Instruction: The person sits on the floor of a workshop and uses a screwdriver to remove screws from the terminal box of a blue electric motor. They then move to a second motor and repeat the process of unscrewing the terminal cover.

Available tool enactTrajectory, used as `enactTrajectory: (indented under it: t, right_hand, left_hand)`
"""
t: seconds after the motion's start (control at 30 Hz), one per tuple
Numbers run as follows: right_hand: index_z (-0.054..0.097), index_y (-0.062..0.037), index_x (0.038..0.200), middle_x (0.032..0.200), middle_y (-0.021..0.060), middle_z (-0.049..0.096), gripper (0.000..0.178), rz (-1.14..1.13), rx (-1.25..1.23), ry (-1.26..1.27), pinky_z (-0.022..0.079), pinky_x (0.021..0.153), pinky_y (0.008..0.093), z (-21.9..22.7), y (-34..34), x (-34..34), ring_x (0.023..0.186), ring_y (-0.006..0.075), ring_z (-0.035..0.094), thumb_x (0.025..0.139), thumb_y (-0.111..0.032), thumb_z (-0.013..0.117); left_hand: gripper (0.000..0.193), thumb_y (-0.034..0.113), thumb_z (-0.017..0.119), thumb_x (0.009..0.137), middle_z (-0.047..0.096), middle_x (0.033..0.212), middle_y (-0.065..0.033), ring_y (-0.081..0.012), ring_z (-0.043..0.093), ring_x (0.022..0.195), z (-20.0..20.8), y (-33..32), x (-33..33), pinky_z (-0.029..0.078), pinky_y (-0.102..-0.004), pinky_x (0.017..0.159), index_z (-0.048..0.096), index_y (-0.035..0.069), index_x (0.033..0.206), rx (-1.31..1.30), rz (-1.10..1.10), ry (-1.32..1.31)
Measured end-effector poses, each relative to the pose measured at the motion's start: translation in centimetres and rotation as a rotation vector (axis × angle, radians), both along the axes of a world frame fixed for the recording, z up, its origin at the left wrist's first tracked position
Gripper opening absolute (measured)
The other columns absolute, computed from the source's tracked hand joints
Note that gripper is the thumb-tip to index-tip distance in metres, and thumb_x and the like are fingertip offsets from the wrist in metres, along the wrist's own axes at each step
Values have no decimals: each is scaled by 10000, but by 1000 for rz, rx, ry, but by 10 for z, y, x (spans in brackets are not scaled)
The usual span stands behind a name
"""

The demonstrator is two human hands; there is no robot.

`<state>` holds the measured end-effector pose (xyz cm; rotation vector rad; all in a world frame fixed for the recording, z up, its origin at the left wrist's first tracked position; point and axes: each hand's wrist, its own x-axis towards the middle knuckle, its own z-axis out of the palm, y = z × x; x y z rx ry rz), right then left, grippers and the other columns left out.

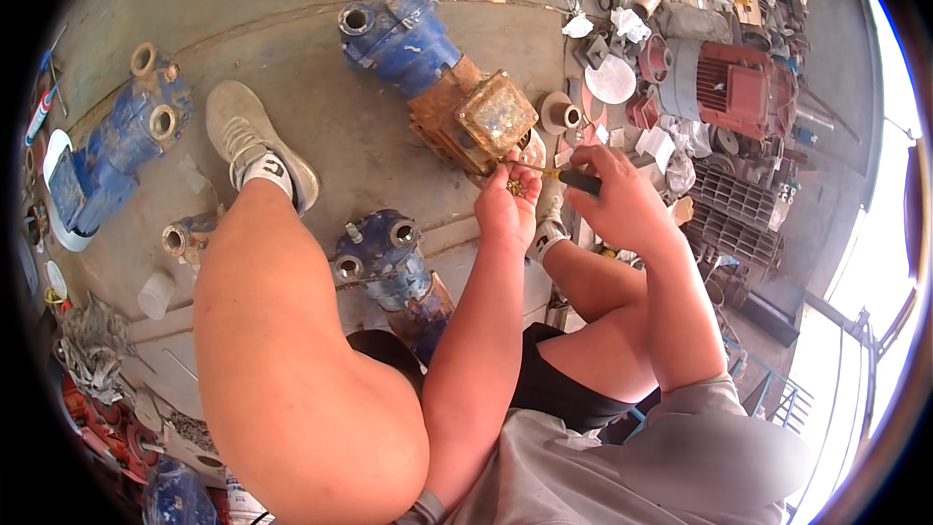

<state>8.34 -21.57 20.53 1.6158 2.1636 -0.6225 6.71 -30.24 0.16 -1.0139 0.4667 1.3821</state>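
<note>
Two-handed, apparently screwed at rusted motor (468, 115): gripped screwdriver (580, 182) in right hand (620, 202), cupped brassy bits (516, 188) in left hand (504, 209). Likely required steady aim next.

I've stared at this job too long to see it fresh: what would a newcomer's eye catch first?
Probably the blue-and-rusty motor unit at upper centre. Next, by its lower right end, the right hand holding a dark-handled screwdriver-like tool, and just left of it the left hand with small brass-coloured pieces in its palm. The large red motor at upper right stands out too.
</note>
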Motion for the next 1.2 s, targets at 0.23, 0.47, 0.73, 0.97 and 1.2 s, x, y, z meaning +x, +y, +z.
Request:
enactTrajectory:
  t: [0.23,0.47,0.73,0.97,1.2]
  right_hand:
    - [702,-24,1051,1025,144,691,229,-9,-26,127,539,774,387,12,3,-13,867,314,679,833,-78,748]
    - [725,-23,1060,890,164,742,219,-134,12,-8,544,703,408,0,0,-12,786,332,717,923,-194,722]
    - [722,-39,1072,939,157,724,210,-44,30,88,544,756,403,9,5,-18,857,325,714,903,-164,738]
    - [710,-42,1144,898,146,703,268,-10,7,78,553,732,395,10,3,-5,838,290,729,888,-120,717]
    - [679,-30,1136,881,181,709,231,-158,-42,-42,550,648,429,4,-1,-18,741,319,731,1019,-197,570]
  left_hand:
    - [277,132,496,1013,605,760,-34,-157,550,635,-6,-17,14,473,-302,598,651,40,1224,95,-302,250]
    - [279,40,471,802,643,810,-79,-164,573,674,2,-14,11,491,-299,618,653,-19,1005,348,-382,277]
    - [243,49,479,803,652,841,-93,-174,582,714,1,-6,2,493,-309,644,665,-33,935,413,-339,261]
    - [258,71,481,841,590,732,-63,-150,517,622,6,-5,-9,429,-287,559,681,-40,960,472,-364,201]
    - [168,135,498,826,452,603,-19,-130,418,543,17,-3,-10,324,-272,507,613,25,773,596,-294,-14]
